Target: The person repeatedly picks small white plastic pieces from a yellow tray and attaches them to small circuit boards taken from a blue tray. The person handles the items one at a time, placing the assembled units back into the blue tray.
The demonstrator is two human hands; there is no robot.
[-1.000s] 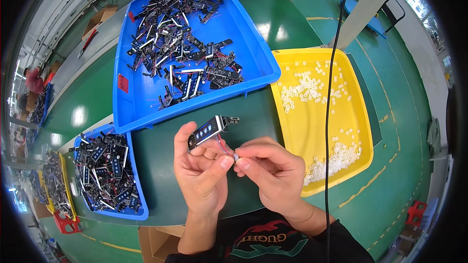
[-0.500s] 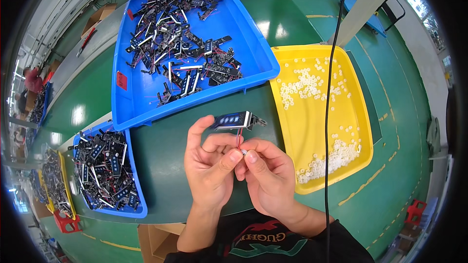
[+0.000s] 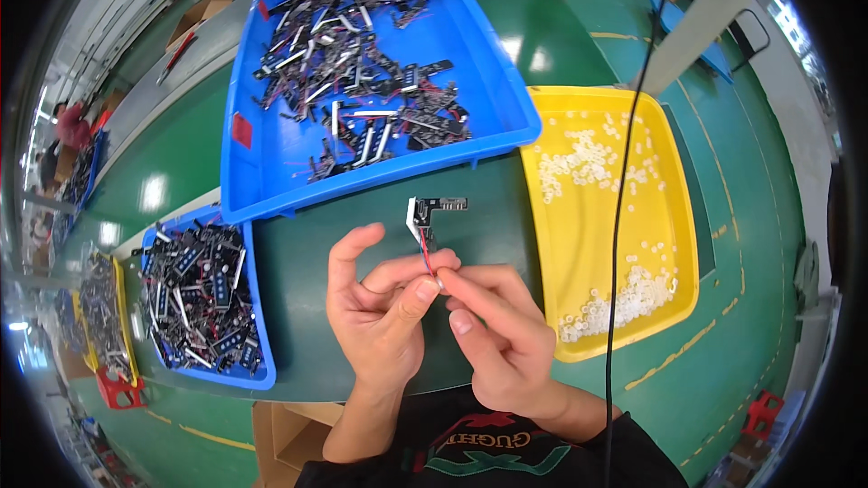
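Observation:
My left hand point(image 3: 384, 321) pinches the wires point(image 3: 425, 248), red and dark, of a small black circuit-board module point(image 3: 423, 213) between thumb and forefinger. The module stands above the fingers, its white edge strip to the left and a thin board arm pointing right. At the pinch shows a small pale round piece point(image 3: 439, 283), mostly covered by fingertips. My right hand point(image 3: 506, 343) touches that spot with its forefinger, while its thumb stands apart lower down; it grips nothing that I can see.
A large blue tray point(image 3: 506, 122) of similar modules lies ahead, and a smaller blue tray point(image 3: 264, 343) of them stands at left. The yellow tray point(image 3: 579, 226) on the right holds many small white rings. A black cable point(image 3: 617, 244) hangs in front of it.
The module has turned from showing its long face to standing edge-on. My right thumb has come away from the pinch and moved lower. The view has shifted slightly.

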